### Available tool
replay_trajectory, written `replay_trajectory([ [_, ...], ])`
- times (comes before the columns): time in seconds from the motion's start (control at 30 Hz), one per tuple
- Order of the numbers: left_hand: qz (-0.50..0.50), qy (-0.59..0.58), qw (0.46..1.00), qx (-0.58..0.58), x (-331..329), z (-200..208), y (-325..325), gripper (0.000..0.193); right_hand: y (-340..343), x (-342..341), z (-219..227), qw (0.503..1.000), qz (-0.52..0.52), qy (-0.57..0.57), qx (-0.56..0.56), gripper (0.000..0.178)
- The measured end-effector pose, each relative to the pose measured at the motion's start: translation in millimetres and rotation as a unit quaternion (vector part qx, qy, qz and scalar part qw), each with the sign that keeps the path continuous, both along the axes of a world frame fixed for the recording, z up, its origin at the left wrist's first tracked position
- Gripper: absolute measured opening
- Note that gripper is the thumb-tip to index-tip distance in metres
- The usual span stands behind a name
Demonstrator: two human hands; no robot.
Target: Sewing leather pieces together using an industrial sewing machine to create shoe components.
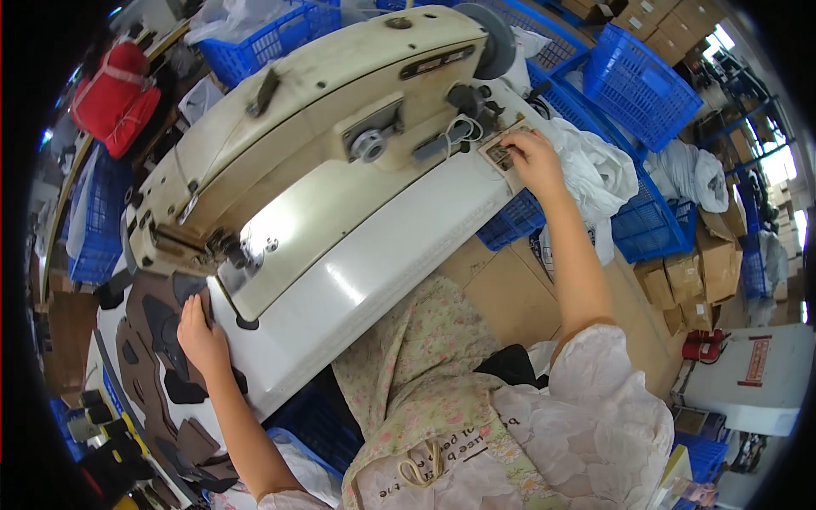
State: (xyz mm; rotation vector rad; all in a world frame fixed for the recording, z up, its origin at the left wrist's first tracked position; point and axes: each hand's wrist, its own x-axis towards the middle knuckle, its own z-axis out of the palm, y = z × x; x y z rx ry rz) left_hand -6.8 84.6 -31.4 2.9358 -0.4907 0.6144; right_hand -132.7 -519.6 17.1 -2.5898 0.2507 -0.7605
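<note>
A cream long-arm sewing machine (314, 106) stands on a white table (344, 293). My left hand (202, 336) lies flat with fingers stretched out on dark brown and black cut pieces (144, 327), beside the machine's needle end. At the opposite end of the table, my right hand (534, 157) reaches to a small shallow tray (493, 153) of small parts. Its fingers are bent and drawn together over the tray; whatever they pinch is hidden.
Blue plastic crates (642, 89) and white plastic bags (595, 161) crowd the right side. Cardboard boxes (693, 268) and a red fire extinguisher (704, 344) stand farther right. A red bundle (115, 102) sits at the far left. A floral apron (416, 365) covers my lap.
</note>
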Motion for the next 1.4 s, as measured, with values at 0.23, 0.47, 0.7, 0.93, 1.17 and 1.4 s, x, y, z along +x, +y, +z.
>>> replay_trajectory([
  [0.23,-0.01,0.011,1.0,0.021,3,-3,15,0.049,-42,-4,-56,1.0,0.005,0.009,0.006,0.016],
  [0.47,-0.015,0.048,0.999,-0.02,5,4,-3,0.048,-101,40,-34,0.969,-0.069,-0.222,0.085,0.017],
  [0.7,0.018,0.053,0.998,-0.003,5,8,3,0.059,-136,160,-31,0.935,-0.224,-0.15,0.231,0.025],
  [0.93,0.059,0.07,0.996,0.002,-3,13,-10,0.055,-129,257,-33,0.991,-0.112,0.062,0.025,0.058],
  [1.17,0.017,0.039,0.999,0.021,-9,20,-16,0.05,-129,273,-30,0.966,-0.116,0.225,0.052,0.07],
  [1.4,0.04,0.049,0.998,0.005,-11,25,-29,0.052,-133,263,-11,0.976,-0.07,0.184,0.095,0.076],
])
